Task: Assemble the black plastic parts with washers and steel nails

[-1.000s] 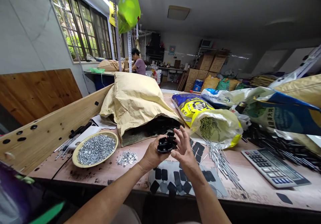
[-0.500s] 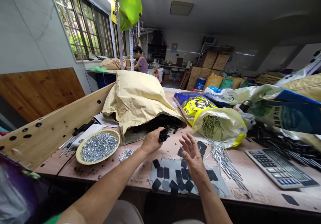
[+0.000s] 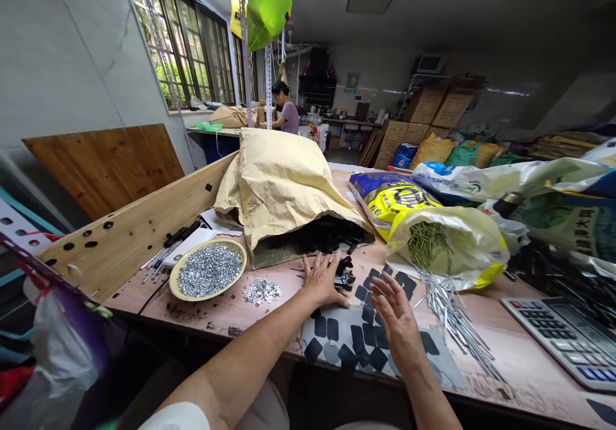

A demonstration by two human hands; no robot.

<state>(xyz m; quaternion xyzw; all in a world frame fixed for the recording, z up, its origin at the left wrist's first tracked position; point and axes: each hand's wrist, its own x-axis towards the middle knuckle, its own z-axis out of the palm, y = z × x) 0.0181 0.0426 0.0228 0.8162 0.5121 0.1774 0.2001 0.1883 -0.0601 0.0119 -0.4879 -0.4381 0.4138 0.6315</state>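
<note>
My left hand point(image 3: 321, 280) rests palm down on the pink-brown wooden tabletop point(image 3: 524, 359), fingers spread and holding nothing. Right beside its fingertips lies a small heap of black plastic pieces point(image 3: 344, 273). My right hand point(image 3: 395, 314) is raised and open, empty, over a grey sheet point(image 3: 445, 359) laid out with several black pads point(image 3: 356, 339). Long steel nails point(image 3: 455, 314) spill across the table to the right of that hand, out of a pale plastic bag point(image 3: 457, 247).
A shallow bowl of steel washers point(image 3: 208, 271) stands left, with loose washers point(image 3: 262, 291) beside it. A kraft paper sack point(image 3: 283, 192) spills black pieces behind my hands. A calculator point(image 3: 561, 340) lies right. A holed wooden board point(image 3: 129, 237) edges the table. A person point(image 3: 287, 112) works far back.
My left hand has come down flat on the table, and the black pieces it held now lie beside it. My right hand has shifted slightly. The view has swung to the left.
</note>
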